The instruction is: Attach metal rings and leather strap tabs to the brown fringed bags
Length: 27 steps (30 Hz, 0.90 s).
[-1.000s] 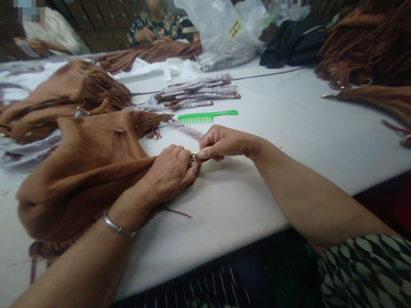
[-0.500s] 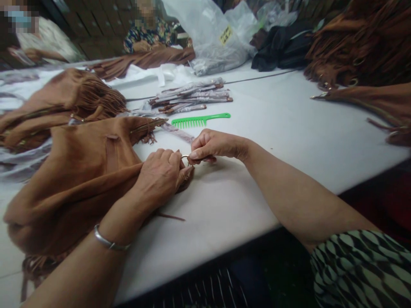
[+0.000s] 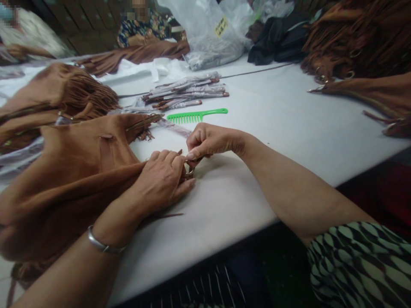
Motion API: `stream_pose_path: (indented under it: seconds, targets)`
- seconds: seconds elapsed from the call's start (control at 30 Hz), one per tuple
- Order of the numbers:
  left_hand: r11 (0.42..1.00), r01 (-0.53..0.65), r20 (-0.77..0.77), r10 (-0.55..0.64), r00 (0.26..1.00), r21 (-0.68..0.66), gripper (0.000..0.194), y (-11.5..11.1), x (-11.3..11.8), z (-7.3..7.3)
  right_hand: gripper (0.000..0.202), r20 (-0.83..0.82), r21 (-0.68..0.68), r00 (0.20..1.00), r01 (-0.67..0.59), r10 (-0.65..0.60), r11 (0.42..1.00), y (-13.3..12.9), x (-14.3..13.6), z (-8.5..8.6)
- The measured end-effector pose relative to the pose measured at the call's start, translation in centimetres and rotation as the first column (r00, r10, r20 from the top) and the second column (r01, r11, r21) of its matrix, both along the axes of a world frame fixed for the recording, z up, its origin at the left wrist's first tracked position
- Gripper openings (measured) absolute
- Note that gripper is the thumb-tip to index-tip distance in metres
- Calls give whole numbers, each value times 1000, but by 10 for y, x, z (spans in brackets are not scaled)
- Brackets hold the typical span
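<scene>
1. Light is soft and even and seems to come from overhead; the white table (image 3: 289,124) is the brightest area, without blown-out patches.
2. Faint, soft-edged shadows lie under the right hand (image 3: 208,141) and forearm, and under the left hand (image 3: 160,179).
3. Back wall top left is dim; the space below the table edge is near black.
4. Mild glare on the clear plastic bags (image 3: 208,34) and the left-wrist bangle (image 3: 102,244).
5. Centre is fairly sharp; the brown suede bag (image 3: 64,179) smears toward the left edge.
6. Wide-angle stretch at the edges; the table's edge runs slanted.
7. Far people are soft, faces pixelated.
</scene>
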State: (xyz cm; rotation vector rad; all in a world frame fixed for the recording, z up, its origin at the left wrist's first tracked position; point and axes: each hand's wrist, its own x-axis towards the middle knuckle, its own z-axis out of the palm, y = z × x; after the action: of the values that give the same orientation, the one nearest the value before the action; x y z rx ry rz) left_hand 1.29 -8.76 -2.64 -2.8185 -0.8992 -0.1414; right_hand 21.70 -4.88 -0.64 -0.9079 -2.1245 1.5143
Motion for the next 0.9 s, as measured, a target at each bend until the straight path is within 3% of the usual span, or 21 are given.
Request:
stream_pose_path:
  seconds: [0.1, 0.17, 0.3, 0.5, 0.57, 0.6, 0.63, 0.7, 0.77, 0.83, 0.9]
  targets:
    - [991, -126, 11, 125, 992, 45, 50, -1, -4, 4, 25, -13, 54, 999, 53, -52, 997, 1, 2, 1]
    - [988, -146, 0, 147, 989, 54, 40, -2, -4, 3, 24, 4, 45, 999, 32, -32, 999, 1, 2, 0]
    - [997, -69, 3, 69, 998, 18, 26, 0, -2, -2, 24, -9, 21, 999, -32, 32, 999, 0, 1, 0]
    - [996, 35, 14, -34, 999, -77, 23, -1, 5, -5, 29, 54, 27, 996, -67, 65, 997, -4, -2, 3]
    - [996, -16, 8, 17, 1000, -89, 27, -6, 6, 3, 26, 71, 152, 994, 73, -85, 986, -2, -2, 2]
    - [996, -51, 10, 52, 999, -77, 33, -9, 4, 9, 24, 75, 263, 974, 186, -212, 947, 0, -1, 1]
    - [995, -86, 28, 87, 996, -46, 40, -11, -1, 18, 22, 81, 376, 926, 315, -370, 871, 3, 1, -1]
    - [984, -174, 105, 169, 980, 37, 55, -14, -18, 38, 22, 104, 525, 739, 528, -665, 668, 12, 7, -6]
    - [950, -296, 166, 278, 946, 96, 64, -13, -44, 57, 28, 173, 535, 569, 631, -804, 562, 20, 14, -11]
    - [920, -384, 85, 377, 922, 83, 68, -12, -69, 69, 29, 242, 466, 550, 656, -799, 593, 26, 20, -14]
    - [941, -338, -107, 335, 936, -13, 61, -15, -86, 68, 23, 259, 372, 631, 633, -731, 679, 25, 20, -15]
